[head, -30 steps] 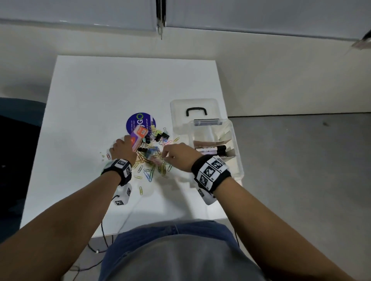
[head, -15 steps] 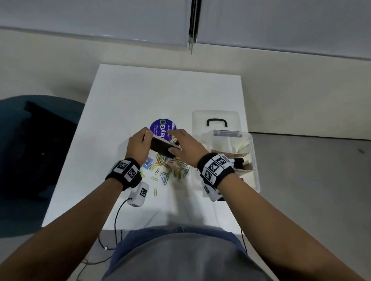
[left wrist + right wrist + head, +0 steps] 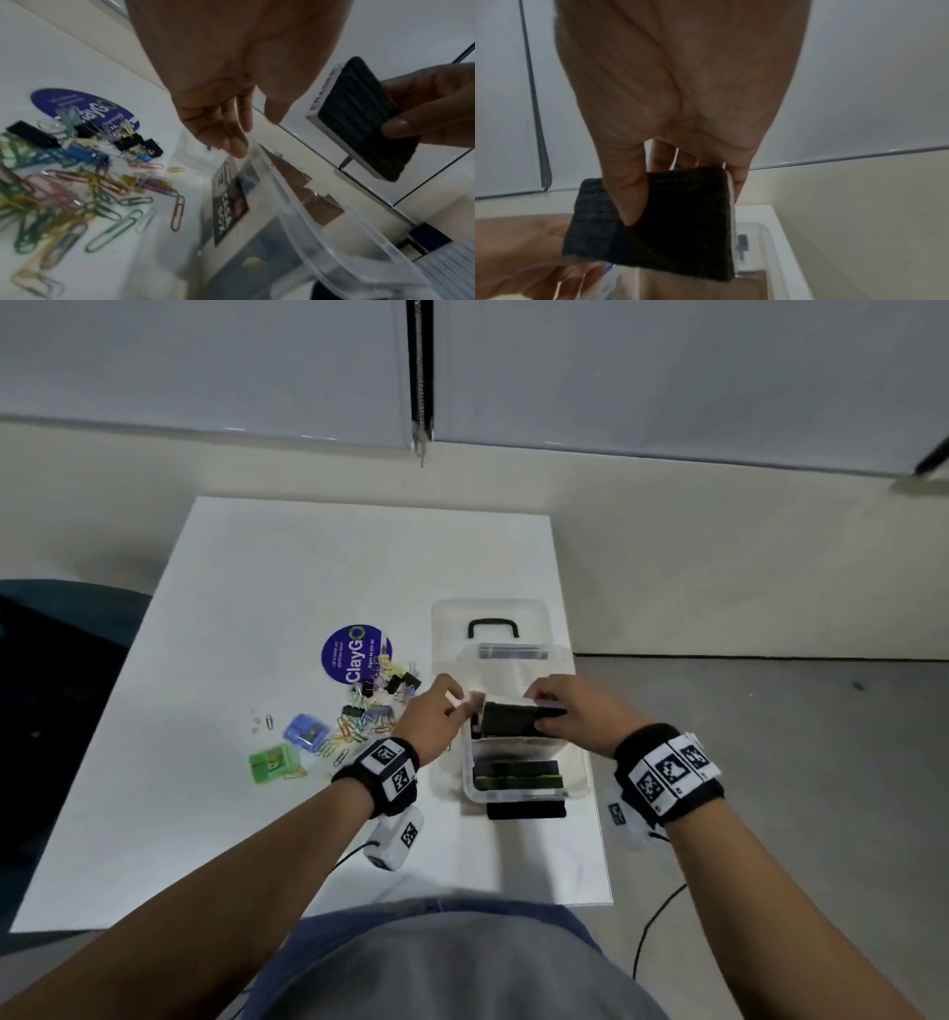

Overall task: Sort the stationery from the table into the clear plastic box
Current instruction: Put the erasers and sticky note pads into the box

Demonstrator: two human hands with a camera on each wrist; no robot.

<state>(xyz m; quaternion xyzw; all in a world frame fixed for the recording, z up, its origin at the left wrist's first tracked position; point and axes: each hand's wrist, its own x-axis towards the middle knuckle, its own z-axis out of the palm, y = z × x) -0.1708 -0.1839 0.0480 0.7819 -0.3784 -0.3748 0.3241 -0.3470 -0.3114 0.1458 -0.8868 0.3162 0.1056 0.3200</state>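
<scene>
Over the clear plastic box (image 3: 524, 791), the right hand (image 3: 570, 711) is pinching a whiteboard eraser (image 3: 513, 719) by its felt face and hard back. It is probably light, stiff-backed, soft-felted; the edges suit gripping. The left hand (image 3: 434, 713) is hanging relaxed, holding nothing.

White table (image 3: 287, 567): rectangular top. Round purple "ClayGo" sticker (image 3: 349, 654): flat on the table. Grey floor (image 3: 770, 762): right of the table. Black cable (image 3: 655, 924): trailing on the floor. Dark blue seat (image 3: 56, 670): left of the table.
</scene>
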